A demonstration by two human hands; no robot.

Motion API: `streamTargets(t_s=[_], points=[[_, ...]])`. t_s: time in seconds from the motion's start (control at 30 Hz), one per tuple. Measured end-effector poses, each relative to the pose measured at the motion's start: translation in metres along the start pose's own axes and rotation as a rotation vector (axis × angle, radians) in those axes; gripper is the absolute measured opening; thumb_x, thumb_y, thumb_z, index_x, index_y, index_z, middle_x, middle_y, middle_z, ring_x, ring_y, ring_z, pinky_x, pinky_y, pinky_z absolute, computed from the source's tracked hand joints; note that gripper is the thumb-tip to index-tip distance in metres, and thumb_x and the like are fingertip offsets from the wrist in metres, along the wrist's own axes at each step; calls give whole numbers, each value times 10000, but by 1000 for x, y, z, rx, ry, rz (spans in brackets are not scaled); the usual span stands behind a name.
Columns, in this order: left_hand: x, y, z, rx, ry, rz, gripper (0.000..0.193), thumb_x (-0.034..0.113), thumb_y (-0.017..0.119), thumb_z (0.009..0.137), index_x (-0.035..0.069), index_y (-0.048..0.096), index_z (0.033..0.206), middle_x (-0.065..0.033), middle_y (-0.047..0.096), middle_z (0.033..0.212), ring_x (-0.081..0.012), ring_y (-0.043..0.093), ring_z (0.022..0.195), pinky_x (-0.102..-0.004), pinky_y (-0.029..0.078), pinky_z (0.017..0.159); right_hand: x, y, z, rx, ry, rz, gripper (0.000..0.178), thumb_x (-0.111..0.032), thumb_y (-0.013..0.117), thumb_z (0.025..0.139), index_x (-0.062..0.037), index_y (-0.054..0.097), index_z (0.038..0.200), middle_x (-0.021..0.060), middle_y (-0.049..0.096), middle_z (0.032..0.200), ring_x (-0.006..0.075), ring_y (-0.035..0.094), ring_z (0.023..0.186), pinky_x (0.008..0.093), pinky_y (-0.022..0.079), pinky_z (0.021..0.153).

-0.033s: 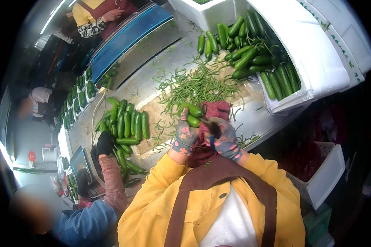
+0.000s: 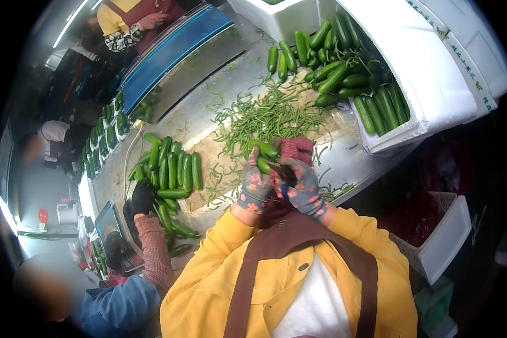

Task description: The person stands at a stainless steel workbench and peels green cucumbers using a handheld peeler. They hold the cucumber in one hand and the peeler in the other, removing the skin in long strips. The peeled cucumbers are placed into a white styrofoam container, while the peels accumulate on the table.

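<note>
Hand placement is almost unchanged, suggesting unfinished handling: the left hand's grip (image 2: 254, 185) is clamped on cucumbers (image 2: 266, 148) at the near side of the bench (image 2: 186, 120), the right hand's grip (image 2: 304, 190) closed around a dark item (image 2: 287, 175) (kind unclear).

Yellow jacket (image 2: 200, 290), brown apron (image 2: 290, 241), flowered gloves (image 2: 250, 194)
The jacket is long-sleeved, with a collar, a dark round button (image 2: 303, 267) and a white shirt (image 2: 315, 304) showing underneath; two wide straps (image 2: 242, 298) run from the apron over it. Grey gloves with pink-orange flowers (image 2: 252, 207) cover the left hand (image 2: 255, 179) and right hand (image 2: 303, 183).
</note>
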State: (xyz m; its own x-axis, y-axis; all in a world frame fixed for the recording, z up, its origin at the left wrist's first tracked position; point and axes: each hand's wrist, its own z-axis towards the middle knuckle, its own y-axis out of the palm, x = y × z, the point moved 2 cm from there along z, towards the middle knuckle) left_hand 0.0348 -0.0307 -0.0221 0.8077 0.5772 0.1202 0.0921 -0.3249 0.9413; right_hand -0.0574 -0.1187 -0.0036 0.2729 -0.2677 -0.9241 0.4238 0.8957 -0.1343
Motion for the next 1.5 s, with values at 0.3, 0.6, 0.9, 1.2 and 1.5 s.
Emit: streamTargets(t_s=[0.3,0.6,0.9,1.2,1.5], points=[[-15,-15,7,87,-64,-179,398,324,338,862,16,431,1096,-125,504,1081,-251,473,1005,-351,344,901,73,-4,-18,212,312,160,382,-25,524,653,15,474,1029,126,555,883,208,542,808,282,431,717],[-22,-19,4,61,-109,67,385,356,356,846,80,452,1097,-79,504,1077,-205,459,1002,-339,333,888,41,2,-5,53,275,47,430,-17,553,629,-1,458,1048,137,545,930,244,547,825,301,433,729],[-14,-50,11,-23,-100,213,345,301,340,841,95,451,1095,-75,501,1079,-224,450,999,-366,325,892,33,-1,-12,76,209,76,411,-104,568,666,-5,460,1050,124,556,888,224,554,805,309,438,717],[-19,-2,0,315,-4,-122,365,247,452,828,24,420,1115,-110,490,1099,-217,482,1008,-358,395,852,81,-7,-27,126,530,1215,472,-323,534,728,24,446,1036,112,531,859,198,532,658,327,458,586],[22,-21,-28,-67,284,1286,517,110,645,671,1,411,1118,-96,505,1038,-160,508,892,-269,402,800,63,-27,-13,99,457,1604,410,-240,458,792,-1,407,1120,120,511,821,127,486,533,249,463,473]])
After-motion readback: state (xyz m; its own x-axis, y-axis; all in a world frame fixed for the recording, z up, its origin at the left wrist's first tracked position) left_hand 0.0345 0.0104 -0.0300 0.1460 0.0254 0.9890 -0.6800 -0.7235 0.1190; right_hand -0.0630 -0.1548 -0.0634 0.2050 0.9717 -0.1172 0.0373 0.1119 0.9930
